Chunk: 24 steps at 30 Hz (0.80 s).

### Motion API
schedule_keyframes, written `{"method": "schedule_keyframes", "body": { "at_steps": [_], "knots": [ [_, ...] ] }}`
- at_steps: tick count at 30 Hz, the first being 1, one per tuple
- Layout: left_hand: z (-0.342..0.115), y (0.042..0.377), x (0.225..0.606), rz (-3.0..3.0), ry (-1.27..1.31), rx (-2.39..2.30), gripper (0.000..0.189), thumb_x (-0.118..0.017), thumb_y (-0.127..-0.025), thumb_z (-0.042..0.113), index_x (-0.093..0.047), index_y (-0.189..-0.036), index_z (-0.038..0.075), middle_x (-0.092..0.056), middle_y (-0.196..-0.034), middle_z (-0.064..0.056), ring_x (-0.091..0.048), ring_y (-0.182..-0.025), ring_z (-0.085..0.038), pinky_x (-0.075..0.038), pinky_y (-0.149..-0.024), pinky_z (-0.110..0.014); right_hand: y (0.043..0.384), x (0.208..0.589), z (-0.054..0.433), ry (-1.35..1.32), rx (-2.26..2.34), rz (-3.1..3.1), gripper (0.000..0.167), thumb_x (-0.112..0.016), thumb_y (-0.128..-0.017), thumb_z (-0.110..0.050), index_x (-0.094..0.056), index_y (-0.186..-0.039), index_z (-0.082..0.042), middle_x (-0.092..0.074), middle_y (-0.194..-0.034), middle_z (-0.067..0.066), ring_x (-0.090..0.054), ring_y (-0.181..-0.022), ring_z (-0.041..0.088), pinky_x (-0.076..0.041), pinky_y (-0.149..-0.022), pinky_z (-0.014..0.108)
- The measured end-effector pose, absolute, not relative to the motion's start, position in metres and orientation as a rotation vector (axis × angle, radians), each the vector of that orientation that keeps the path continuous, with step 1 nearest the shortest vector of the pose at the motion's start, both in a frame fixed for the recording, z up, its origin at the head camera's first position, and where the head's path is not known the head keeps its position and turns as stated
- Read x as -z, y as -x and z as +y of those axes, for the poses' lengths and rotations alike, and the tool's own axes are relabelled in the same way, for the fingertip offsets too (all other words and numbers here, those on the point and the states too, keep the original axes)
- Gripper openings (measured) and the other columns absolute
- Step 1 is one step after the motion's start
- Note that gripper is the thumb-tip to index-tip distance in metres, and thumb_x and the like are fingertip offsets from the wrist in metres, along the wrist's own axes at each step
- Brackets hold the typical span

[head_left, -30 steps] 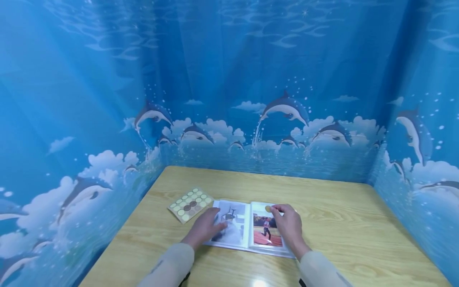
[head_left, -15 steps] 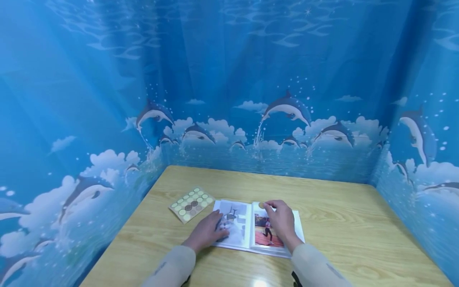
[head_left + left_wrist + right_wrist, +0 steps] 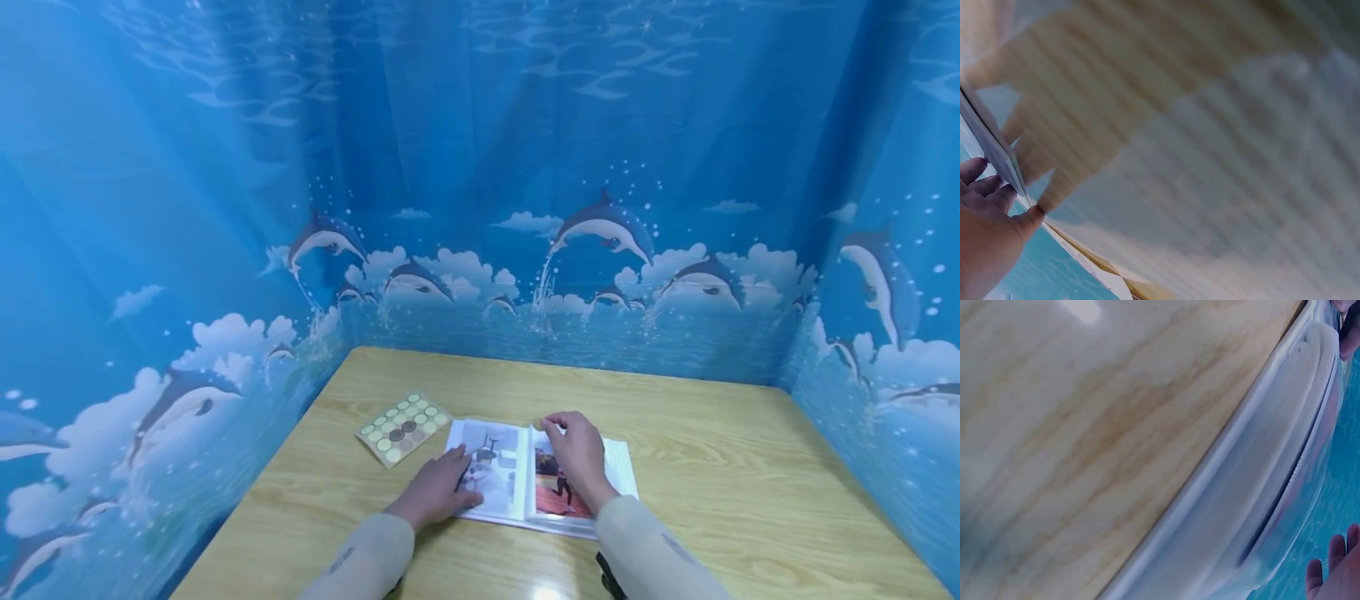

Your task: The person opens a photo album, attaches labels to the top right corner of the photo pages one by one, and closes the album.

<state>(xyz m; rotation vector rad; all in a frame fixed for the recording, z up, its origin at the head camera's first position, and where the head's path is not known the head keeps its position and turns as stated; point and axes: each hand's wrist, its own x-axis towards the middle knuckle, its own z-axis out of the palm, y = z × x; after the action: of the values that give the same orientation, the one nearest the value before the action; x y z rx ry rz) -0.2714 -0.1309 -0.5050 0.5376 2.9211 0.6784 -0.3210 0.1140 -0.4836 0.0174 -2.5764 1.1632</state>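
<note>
An open photo album (image 3: 621,471) with clear sleeves lies on the table. Its left page carries a pale photo (image 3: 491,475); a photo of a runner on a red track (image 3: 551,500) fills the right page. My left hand (image 3: 435,490) rests on the left page's outer edge, fingers spread. With thumb and fingers, my right hand (image 3: 579,457) pinches a small round gold sticker (image 3: 537,425) at the top of the right page, partly covering the photo. In the right wrist view, the album's pages (image 3: 1272,487) bow upward in their sleeves, with fingers (image 3: 1341,562) beyond them.
A sheet of round stickers (image 3: 405,427), mostly yellow-green with a few brown spots, lies left of the album. The wood-grain table (image 3: 712,450) meets a blue dolphin-print curtain (image 3: 480,208) at the back and sides.
My right hand has moved left with the round sticker, from the right page's upper right part to its upper left, near the spine. My left hand stays on the left page.
</note>
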Motion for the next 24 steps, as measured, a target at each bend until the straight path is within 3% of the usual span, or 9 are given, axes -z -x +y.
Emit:
{"method": "schedule_keyframes", "body": {
  "at_steps": [24],
  "knots": [
    [-0.130, 0.271, 0.501, 2.921, -0.516, -0.615, 0.074, -0.070, -0.087, 0.046, -0.050, -0.142, 0.001, -0.036, -0.155, -0.020, -0.035, -0.141, -0.039, -0.027, -0.115, -0.056, 0.350, 0.491, 0.085, -0.133, -0.981, -2.670, 0.019, -0.070, -0.092, -0.027, -0.077, -0.098, -0.010, -0.070, -0.097, 0.009, -0.066, -0.095, 0.031, -0.053, -0.083, 0.048]
  ]
}}
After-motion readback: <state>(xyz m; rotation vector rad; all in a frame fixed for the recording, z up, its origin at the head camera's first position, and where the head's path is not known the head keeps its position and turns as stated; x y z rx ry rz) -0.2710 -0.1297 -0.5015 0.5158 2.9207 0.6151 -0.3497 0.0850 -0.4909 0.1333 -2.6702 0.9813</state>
